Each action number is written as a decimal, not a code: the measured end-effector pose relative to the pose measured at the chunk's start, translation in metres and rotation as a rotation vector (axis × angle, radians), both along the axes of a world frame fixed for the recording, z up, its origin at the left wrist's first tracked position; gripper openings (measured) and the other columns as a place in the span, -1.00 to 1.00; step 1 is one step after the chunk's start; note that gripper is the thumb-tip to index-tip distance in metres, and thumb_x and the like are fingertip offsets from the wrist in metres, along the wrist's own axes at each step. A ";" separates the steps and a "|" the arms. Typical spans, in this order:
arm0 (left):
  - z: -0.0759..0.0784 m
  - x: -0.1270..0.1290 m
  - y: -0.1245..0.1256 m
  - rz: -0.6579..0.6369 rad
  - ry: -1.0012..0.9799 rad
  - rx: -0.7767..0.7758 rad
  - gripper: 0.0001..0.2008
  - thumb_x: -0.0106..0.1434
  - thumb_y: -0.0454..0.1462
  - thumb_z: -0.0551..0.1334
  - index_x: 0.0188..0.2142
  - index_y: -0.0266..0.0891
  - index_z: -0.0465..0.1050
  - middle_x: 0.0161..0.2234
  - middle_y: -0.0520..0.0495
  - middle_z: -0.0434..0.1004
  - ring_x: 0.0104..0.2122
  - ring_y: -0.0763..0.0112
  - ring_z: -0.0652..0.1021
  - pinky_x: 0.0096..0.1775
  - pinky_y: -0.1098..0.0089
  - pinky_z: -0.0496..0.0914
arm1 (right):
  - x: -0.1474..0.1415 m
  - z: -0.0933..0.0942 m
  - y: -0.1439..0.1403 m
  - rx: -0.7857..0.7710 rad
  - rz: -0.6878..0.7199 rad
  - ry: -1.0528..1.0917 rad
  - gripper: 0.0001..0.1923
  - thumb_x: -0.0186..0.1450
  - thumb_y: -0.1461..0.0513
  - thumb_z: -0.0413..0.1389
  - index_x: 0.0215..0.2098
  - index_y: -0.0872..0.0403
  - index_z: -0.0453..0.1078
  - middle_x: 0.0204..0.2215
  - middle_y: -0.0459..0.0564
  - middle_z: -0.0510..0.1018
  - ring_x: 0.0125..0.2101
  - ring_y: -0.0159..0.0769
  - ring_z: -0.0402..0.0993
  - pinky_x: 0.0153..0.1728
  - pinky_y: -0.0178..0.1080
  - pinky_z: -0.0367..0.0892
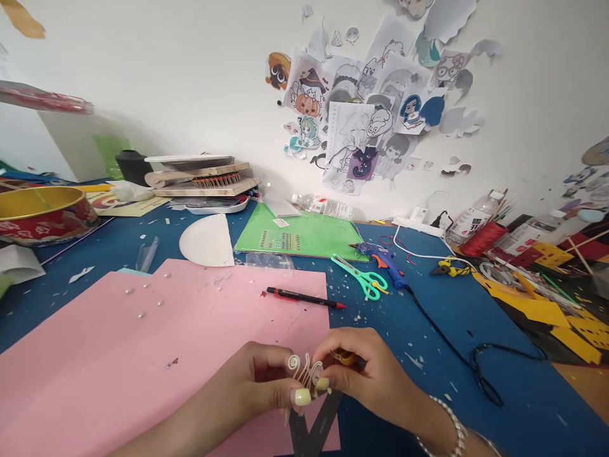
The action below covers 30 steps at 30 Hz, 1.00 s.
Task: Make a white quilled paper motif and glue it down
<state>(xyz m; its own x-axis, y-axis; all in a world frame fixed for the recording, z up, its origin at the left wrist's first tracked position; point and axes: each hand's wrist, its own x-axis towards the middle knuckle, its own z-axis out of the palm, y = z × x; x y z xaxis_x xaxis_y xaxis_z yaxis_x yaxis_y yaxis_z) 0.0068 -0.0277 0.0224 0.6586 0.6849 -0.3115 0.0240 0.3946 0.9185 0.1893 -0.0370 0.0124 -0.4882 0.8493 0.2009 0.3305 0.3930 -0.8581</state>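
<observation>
A curled white wire piece (pixel 304 369) sits pinched between both hands at the near edge of the pink paper sheet (pixel 143 343). The left hand (pixel 266 381) grips it with thumb and fingers; the right hand (pixel 366 374), fingers bent, grasps it too, along with a small yellow tool (pixel 343 357). A black pencil (pixel 304 297) lies beyond

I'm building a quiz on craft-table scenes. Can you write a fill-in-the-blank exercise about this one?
1. Both hands pinch a small white curled ornament above the large ____ paper sheet.
2. The red-tipped black pencil lies on that ____.
3. The green-handled scissors lie beside the blue ____ gun.
4. The right hand wears a beaded ____ at the wrist.

Missing words: pink; sheet; glue; bracelet
</observation>
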 end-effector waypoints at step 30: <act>-0.006 0.006 -0.005 0.058 -0.004 -0.143 -0.86 -0.05 -0.26 0.29 -0.56 -0.33 0.43 -0.64 0.09 0.37 -0.59 0.54 0.33 -0.50 0.54 0.20 | -0.009 0.001 -0.004 0.113 -0.156 -0.006 -0.88 0.06 0.27 0.15 -0.51 0.14 0.28 -0.59 -0.19 0.31 -0.59 -0.55 0.15 -0.58 -0.47 0.06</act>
